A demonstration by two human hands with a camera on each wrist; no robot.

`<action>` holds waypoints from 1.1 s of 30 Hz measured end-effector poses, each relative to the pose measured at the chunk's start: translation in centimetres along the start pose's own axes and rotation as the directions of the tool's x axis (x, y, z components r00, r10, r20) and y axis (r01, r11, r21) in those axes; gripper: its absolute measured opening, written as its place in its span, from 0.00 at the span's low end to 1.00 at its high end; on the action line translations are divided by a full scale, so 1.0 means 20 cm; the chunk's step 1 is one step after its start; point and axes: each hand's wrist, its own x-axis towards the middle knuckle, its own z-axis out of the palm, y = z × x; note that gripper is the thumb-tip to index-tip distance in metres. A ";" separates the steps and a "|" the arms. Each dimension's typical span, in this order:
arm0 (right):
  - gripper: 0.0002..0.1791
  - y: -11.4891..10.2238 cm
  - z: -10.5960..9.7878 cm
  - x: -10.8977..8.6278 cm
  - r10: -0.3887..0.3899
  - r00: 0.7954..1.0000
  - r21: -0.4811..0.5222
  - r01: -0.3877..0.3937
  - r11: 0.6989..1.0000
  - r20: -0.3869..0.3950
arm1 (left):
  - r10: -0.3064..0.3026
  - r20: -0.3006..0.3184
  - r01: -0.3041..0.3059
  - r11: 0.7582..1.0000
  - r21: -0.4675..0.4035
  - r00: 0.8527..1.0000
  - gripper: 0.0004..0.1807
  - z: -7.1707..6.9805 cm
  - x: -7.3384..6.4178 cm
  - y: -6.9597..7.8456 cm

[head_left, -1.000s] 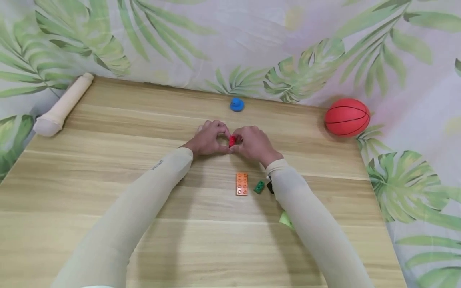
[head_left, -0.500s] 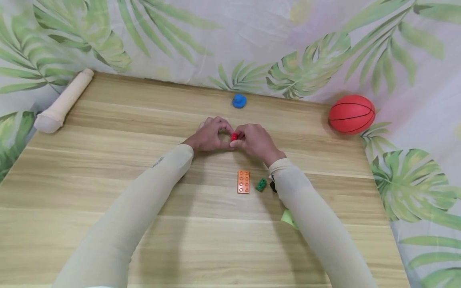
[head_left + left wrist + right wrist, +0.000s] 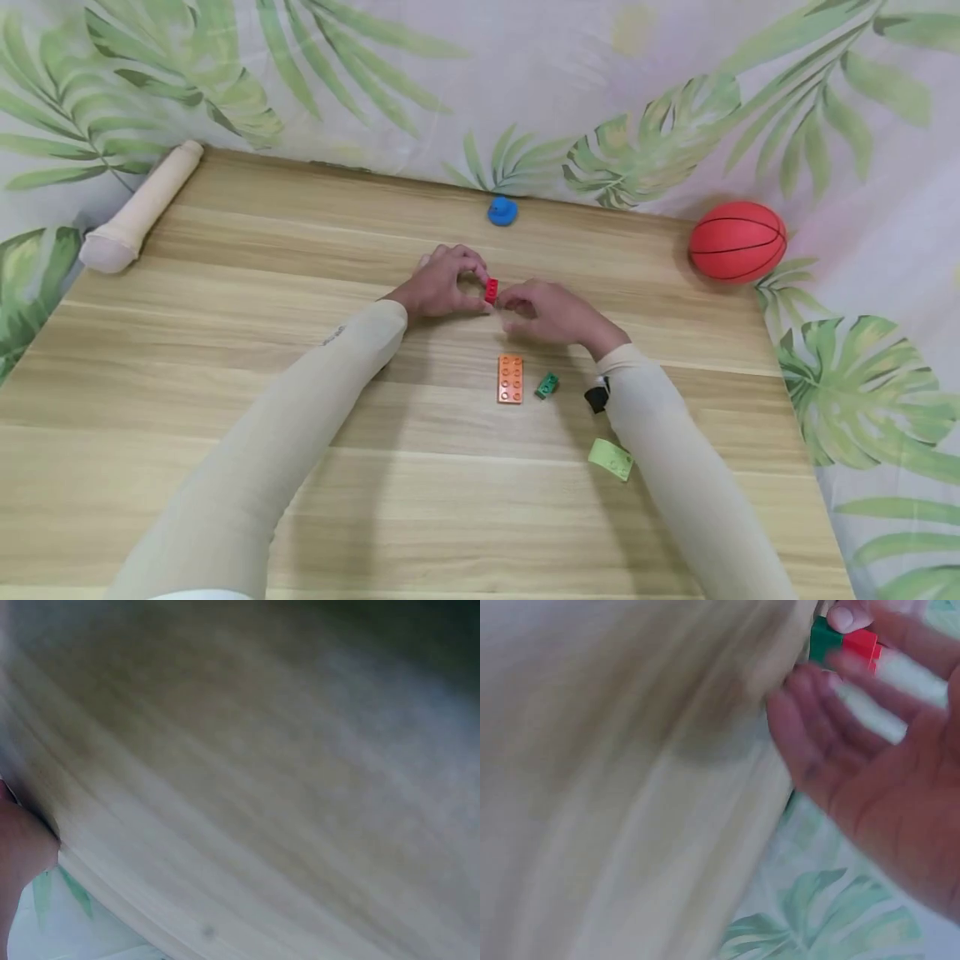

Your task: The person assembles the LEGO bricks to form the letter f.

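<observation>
My left hand (image 3: 442, 285) pinches a small red toy brick (image 3: 491, 291) between thumb and fingers above the middle of the wooden table. The right wrist view shows a green block (image 3: 824, 639) against the red brick (image 3: 860, 645), both at the left fingertips. My right hand (image 3: 551, 312) is just right of the brick, fingers loosely bent, nothing in its grasp. An orange brick (image 3: 511, 379) with two rows of studs lies nearer the body, and a small green brick (image 3: 547, 385) sits beside it. Only part of the left hand (image 3: 24, 851) shows in the left wrist view.
Beside the right sleeve lie a black piece (image 3: 596, 399), partly covered, and a light green piece (image 3: 611, 459). A blue rubber duck (image 3: 502, 211) stands at the back edge. A red ball (image 3: 738, 242) is at the back right, a pale microphone-shaped object (image 3: 142, 208) at the back left.
My right hand has let go of the red brick and drawn back to the right. Its sleeve now uncovers more of the black and light green pieces. The left hand keeps its hold.
</observation>
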 end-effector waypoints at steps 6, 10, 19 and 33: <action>0.28 0.06 0.04 -0.12 -0.213 0.968 0.193 0.185 0.964 0.136 | 0.005 0.001 -0.005 1.000 0.013 1.000 0.18 -0.01 0.00 0.01; 0.28 0.05 0.09 -0.15 -0.258 0.950 0.155 0.232 0.960 0.176 | 0.002 -0.003 -0.002 1.000 0.009 1.000 0.18 -0.01 0.01 0.01; 0.15 0.11 0.13 -0.20 -0.127 0.992 0.056 0.126 0.990 0.008 | -0.011 -0.005 0.011 1.000 0.015 1.000 0.20 0.01 0.01 0.01; 0.21 0.14 0.15 -0.22 -0.041 0.994 0.006 0.042 0.999 -0.100 | -0.039 0.007 0.039 0.999 0.016 0.999 0.24 0.01 0.00 0.02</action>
